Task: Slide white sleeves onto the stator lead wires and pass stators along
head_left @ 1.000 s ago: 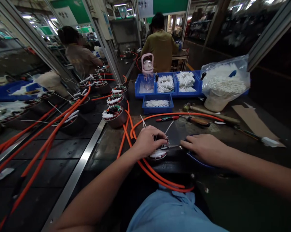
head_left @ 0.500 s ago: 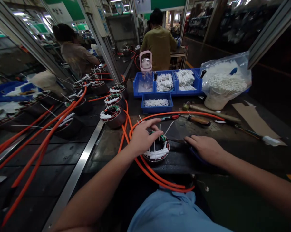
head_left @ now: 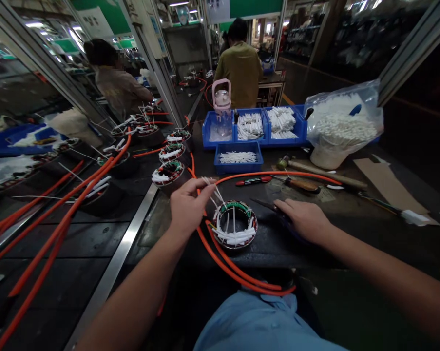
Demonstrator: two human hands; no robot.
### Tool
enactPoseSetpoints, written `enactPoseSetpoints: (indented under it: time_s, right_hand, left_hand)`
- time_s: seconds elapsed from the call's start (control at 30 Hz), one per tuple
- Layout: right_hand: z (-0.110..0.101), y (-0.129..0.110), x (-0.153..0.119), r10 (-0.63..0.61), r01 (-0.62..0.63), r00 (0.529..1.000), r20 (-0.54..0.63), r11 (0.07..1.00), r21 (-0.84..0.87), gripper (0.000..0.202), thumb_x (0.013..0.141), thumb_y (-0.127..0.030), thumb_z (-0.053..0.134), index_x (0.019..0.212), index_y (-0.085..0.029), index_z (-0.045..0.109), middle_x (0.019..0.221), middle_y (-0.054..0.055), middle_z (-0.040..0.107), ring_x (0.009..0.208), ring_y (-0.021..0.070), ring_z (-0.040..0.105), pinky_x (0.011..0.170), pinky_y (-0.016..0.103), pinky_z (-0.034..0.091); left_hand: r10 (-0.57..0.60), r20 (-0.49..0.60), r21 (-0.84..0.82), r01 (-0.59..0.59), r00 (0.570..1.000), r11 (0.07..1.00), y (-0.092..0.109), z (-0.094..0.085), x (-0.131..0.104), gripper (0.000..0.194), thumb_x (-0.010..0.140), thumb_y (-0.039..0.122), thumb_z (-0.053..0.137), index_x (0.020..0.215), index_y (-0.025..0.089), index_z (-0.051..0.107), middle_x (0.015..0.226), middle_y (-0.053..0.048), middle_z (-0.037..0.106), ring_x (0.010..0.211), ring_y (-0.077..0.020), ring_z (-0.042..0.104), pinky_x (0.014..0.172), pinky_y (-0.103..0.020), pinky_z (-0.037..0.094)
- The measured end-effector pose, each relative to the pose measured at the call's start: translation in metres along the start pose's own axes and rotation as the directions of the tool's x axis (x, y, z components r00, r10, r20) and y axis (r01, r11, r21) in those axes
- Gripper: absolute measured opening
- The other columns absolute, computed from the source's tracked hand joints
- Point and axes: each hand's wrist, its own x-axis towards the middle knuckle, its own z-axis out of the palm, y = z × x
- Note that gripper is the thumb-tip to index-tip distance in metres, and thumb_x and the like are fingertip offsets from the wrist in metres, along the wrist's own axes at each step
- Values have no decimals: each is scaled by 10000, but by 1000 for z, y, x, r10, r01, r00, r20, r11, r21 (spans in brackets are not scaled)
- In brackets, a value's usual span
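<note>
white cable ties (head_left: 217, 194) are pinched in the left hand (head_left: 186, 204) at the far-left rim of a wound motor stator (head_left: 238, 239) on the bench (head_left: 274, 246) — dark scissors (head_left: 264, 204), gripped in the right hand (head_left: 307, 219), are pointed leftward, apart from the ties; their handles are mostly hidden.

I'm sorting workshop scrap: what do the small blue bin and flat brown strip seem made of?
The small blue bin looks like smooth moulded plastic, from its even colour and clean rim. The flat brown strip is probably matte cardboard, given its dull tan face.
</note>
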Motion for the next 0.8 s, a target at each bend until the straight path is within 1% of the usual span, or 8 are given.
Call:
enactPoseSetpoints:
  time_s: [0.07, 0.17, 0.33, 0.5, 0.6, 0.7, 0.77, 0.8]
  right_hand:
    - [-10, -2, 13, -55, 56, 997, 53, 998, -16, 333, 852, -222, 418, 1178, -187, 482, 873, 56, 595, 717, 179, 558, 555, 274, 271]
    - [-29, -11, 39, -130, 136, 985, 114, 990, -38, 334, 846, -198, 426, 1176, -191, 479, 886, 64, 592, 756, 192, 562, 566, 273, 287]
    - [-51, -31, 77, -242, 251, 959, 149, 967, -46, 267, 857, -186, 399, 1098, -184, 514, 853, 73, 595, 698, 183, 572, 517, 259, 255]
    - [-51, -33, 82, -309, 323, 936, 168, 945, -60, 257, 857, -169, 389, 1077, -176, 521, 799, 70, 596, 633, 173, 570, 491, 248, 221]
    - [-45, -22, 68, -247, 268, 952, 181, 958, -102, 289, 833, -149, 412, 1105, -168, 508, 816, 76, 603, 605, 161, 558, 491, 240, 222]
    - [-42, -13, 54, -249, 267, 957, 152, 957, -115, 332, 825, -140, 433, 1150, -170, 489, 826, 75, 601, 646, 162, 555, 516, 242, 249]
    - [-44, -14, 51, -299, 312, 947, 121, 943, -117, 328, 828, -148, 449, 1153, -175, 489, 838, 73, 599, 692, 172, 554, 541, 250, 267]
    - [-45, -17, 52, -320, 333, 941, 109, 935, -120, 320, 829, -151, 458, 1146, -177, 493, 845, 73, 598, 709, 177, 551, 547, 255, 270]
  left_hand:
    - [-130, 14, 3, 130, 991, 992, -11, -11, 6, 398, 716, 311, 645, 1077, 143, 623, 735, 5, 637, 668, -122, 571, 691, -251, 457]
    - [-203, 236, 57, 195, 950, 979, -21, -16, 18, 545, 694, 315, 645, 1191, 111, 552, 680, 25, 614, 636, -115, 554, 685, -252, 447]
    - [-133, 492, 121, 84, 860, 989, -12, -10, 32, 290, 709, 284, 602, 942, 138, 693, 816, -25, 685, 788, -167, 605, 767, -271, 442]
    - [-22, 492, 120, -43, 870, 992, -10, -9, 29, 157, 727, 273, 594, 764, 178, 715, 829, -33, 692, 810, -175, 617, 770, -269, 453]
    - [38, 213, 51, -50, 976, 997, -17, -16, 22, 174, 760, 279, 570, 773, 166, 701, 907, -54, 680, 888, -175, 605, 825, -281, 445]
    - [-33, -1, 27, 33, 999, 999, -18, -24, 15, 247, 791, 302, 541, 920, 144, 681, 913, -54, 681, 826, -164, 612, 774, -276, 463]
    - [-45, 209, 83, 28, 977, 996, -12, -26, 13, 307, 765, 282, 579, 1034, 155, 653, 860, -27, 691, 764, -155, 613, 726, -257, 466]
    - [-28, 373, 114, -16, 927, 993, -7, -26, 12, 330, 744, 258, 603, 1059, 172, 646, 852, -14, 693, 763, -153, 614, 724, -248, 461]
